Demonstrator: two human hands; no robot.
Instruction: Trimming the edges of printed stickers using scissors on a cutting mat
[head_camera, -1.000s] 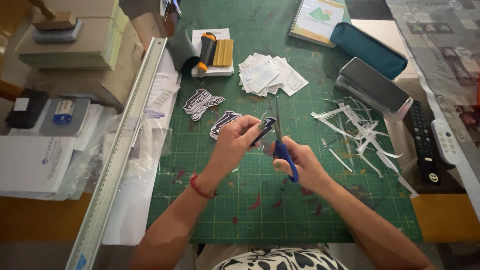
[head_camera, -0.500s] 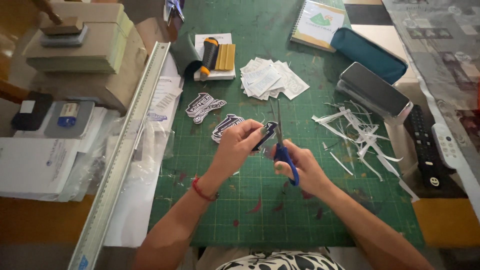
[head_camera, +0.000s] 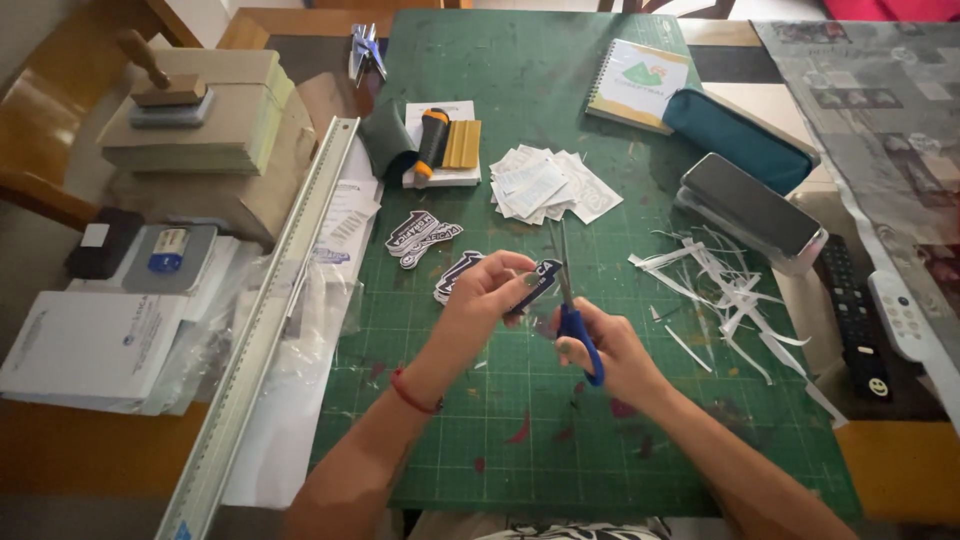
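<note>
My left hand (head_camera: 487, 297) pinches a dark printed sticker (head_camera: 541, 276) over the green cutting mat (head_camera: 560, 430). My right hand (head_camera: 612, 352) grips blue-handled scissors (head_camera: 572, 310), whose blades point away from me beside the sticker. Cut-out stickers (head_camera: 421, 237) lie on the mat just left of my left hand, another one (head_camera: 455, 274) partly under it. A pile of white paper pieces (head_camera: 545, 184) lies beyond the scissors' tips.
White paper trimmings (head_camera: 722, 292) are scattered to the right. A long metal ruler (head_camera: 270, 320) runs along the mat's left edge. A grey case (head_camera: 752, 210), teal pouch (head_camera: 735, 137), spiral notebook (head_camera: 638, 84), remotes (head_camera: 860, 315), orange-black knife (head_camera: 431, 141) and cardboard boxes (head_camera: 210, 130) surround the mat.
Both hands stayed near the mat's middle, with the scissors working at the sticker. The view has shifted slightly; nothing was picked up or put down.
</note>
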